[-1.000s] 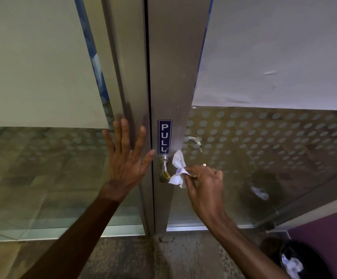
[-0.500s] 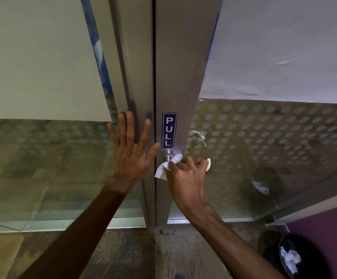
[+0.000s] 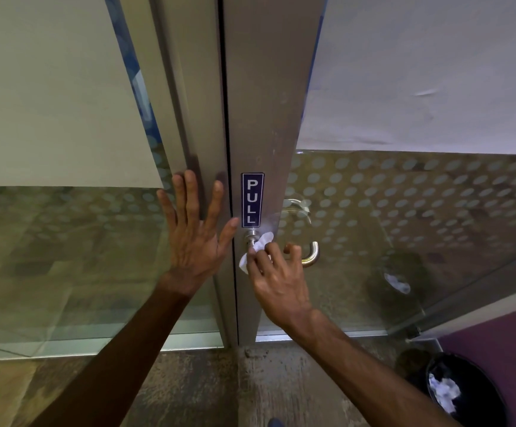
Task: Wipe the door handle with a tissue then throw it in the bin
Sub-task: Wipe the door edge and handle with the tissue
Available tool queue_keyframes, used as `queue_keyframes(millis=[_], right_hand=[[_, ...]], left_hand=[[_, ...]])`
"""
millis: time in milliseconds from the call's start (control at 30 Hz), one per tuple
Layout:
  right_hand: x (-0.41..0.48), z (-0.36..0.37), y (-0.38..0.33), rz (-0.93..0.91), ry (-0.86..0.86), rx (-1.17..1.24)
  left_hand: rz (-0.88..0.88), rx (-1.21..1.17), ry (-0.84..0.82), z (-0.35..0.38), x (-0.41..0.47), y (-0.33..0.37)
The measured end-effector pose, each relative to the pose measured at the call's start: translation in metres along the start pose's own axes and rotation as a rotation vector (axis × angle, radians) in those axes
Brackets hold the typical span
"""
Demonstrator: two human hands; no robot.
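Observation:
The metal lever door handle [image 3: 310, 255] juts from the grey door frame just below a blue PULL sign [image 3: 252, 199]. My right hand [image 3: 278, 280] pinches a white tissue [image 3: 261, 245] against the handle's base near the frame; the lever's free end shows past my fingers. Flat on the left metal frame, fingers spread, rests my left hand [image 3: 196, 235], holding nothing. A black bin [image 3: 466, 392] with white crumpled paper inside stands on the floor at the lower right.
Glass panels with a dotted frosted pattern [image 3: 404, 195] flank the frame, and a second handle shows behind the glass. A purple wall [image 3: 503, 340] rises beside the bin. The speckled floor [image 3: 219, 392] lies below.
My right hand has slid the tissue left along the handle, from the lever's middle to its base by the frame. My left hand has stayed pressed on the frame.

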State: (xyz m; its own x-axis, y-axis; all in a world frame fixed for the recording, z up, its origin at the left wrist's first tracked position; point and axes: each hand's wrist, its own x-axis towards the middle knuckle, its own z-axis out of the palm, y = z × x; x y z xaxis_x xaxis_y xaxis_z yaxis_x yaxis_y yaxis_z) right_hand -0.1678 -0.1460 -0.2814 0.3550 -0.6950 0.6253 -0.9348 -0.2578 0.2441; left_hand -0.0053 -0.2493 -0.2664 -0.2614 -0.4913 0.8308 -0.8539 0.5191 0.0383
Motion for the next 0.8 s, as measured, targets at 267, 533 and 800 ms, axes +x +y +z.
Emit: queue_keyframes(millis=[267, 533, 800], right_hand=[[-0.032, -0.005, 0.044, -0.204, 0.008, 0.052], [-0.053, -0.013, 0.084, -0.197, -0.066, 0.081], [-0.057, -0.022, 0.102, -0.031, -0.102, 0.243]], left_hand=[[0.001, 0.007, -0.005, -0.001, 0.000, 0.000], [-0.018, -0.020, -0.009, -0.002, 0.001, 0.004], [-0.025, -0.027, -0.013, -0.005, 0.000, 0.007]])
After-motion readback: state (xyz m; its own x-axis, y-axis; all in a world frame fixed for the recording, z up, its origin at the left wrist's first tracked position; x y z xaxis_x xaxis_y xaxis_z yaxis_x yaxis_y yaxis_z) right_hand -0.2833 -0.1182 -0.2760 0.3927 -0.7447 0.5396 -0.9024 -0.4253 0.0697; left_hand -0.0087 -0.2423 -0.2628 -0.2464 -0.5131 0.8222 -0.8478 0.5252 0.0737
